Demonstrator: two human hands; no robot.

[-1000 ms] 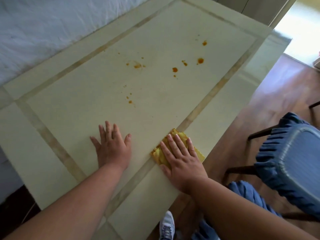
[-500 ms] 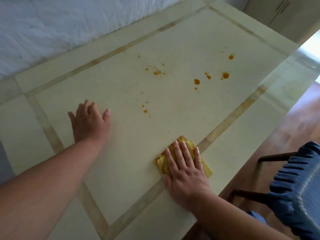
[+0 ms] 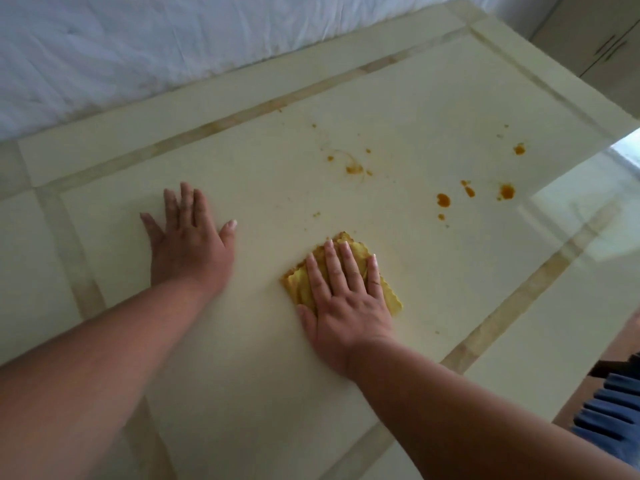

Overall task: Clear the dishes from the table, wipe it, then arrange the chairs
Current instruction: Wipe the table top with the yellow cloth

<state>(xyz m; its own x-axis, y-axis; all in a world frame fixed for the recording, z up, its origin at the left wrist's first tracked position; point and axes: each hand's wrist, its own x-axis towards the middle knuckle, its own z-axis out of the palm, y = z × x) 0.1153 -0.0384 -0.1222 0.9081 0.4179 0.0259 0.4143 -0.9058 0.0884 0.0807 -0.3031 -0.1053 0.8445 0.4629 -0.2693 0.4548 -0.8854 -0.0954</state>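
Wiping step in hand. Right hand [image 3: 346, 299], fingers straight, pressed folded yellow cloth [image 3: 349, 252] on cream stone-inlaid table [image 3: 433, 98]; left hand [image 3: 188, 240] flat beside cloth. Orange sauce spots [image 3: 443, 199] beyond cloth likely needed the next stroke.

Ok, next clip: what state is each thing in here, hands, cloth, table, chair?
Left hand: flat on the table, fingers straight, holding nothing.
Right hand: flat, fingers straight, pressing the cloth down.
Cloth: yellow, folded, lying on the table under the right hand.
Table: no dishes in view; orange stains not yet wiped.
Chair: beside the table's right edge, only partly in view.
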